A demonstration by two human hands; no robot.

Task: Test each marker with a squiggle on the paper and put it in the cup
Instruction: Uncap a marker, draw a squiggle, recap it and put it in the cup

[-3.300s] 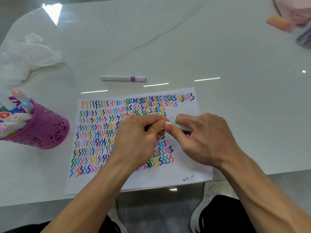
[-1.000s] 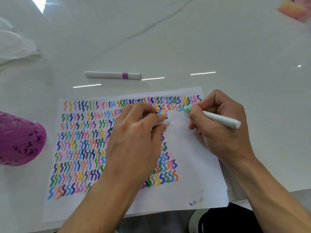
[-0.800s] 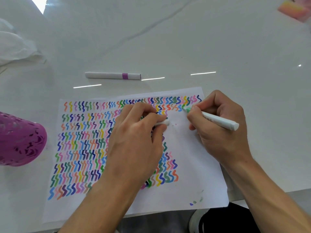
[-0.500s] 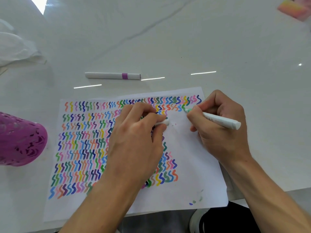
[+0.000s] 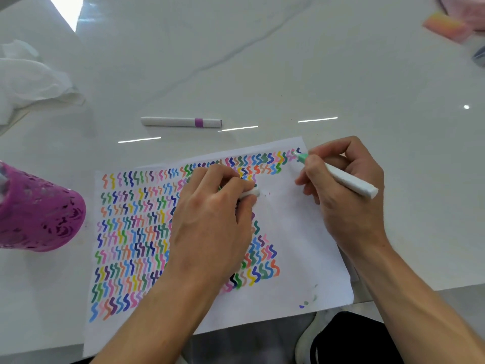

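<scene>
The right hand [image 5: 346, 206] grips a green marker [image 5: 349, 179]. Its tip is at the far right corner of the squiggle-covered paper [image 5: 301, 258] and its barrel slants toward the near right. The left hand [image 5: 210, 232] rests on the paper, pinching a white cap [image 5: 250, 193]. The purple cup [image 5: 39, 214] stands well to the left (nearer the left hand). 1 purple-banded marker [image 5: 181, 122] lies beyond the paper on the white marble table [image 5: 262, 61].

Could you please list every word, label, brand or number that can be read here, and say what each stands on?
None can be read.
Paper: coloured squiggles only, no letters or numbers.
Purple-banded marker lying on the table: no legible print.
Green-tipped marker in the right hand: plain white barrel.
Cap in the left hand: no print shows.
Purple cup: cut-out pattern only.
</scene>
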